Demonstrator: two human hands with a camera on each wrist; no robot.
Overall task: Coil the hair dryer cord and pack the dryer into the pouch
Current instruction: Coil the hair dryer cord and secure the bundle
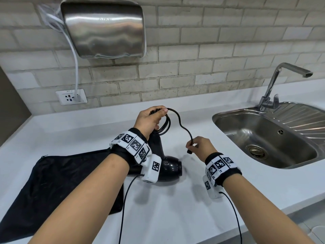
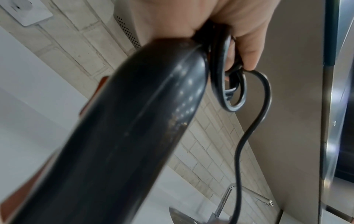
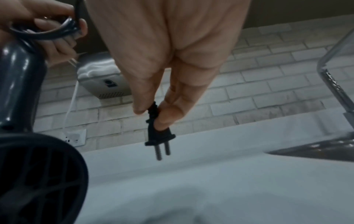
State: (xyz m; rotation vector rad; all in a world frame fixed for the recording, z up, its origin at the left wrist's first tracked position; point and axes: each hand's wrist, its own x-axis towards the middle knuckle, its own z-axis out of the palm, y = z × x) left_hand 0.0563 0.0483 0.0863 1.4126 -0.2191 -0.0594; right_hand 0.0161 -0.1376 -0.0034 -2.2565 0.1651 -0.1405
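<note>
Where brick wall meets white counter, a sink sits.

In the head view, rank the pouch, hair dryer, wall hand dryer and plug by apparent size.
Largest to smallest, as they look:
1. pouch, though arms cover part of it
2. wall hand dryer, close to the pouch, so that order is unsure
3. hair dryer, half hidden behind the left wrist
4. plug

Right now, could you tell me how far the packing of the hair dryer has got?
Several cord loops are gathered in the left hand at the dryer handle. In hand: the right hand pinches the plug, one loose stretch uncoiled. Left: finish coiling, then put the dryer into the pouch, flat on the counter.
</note>
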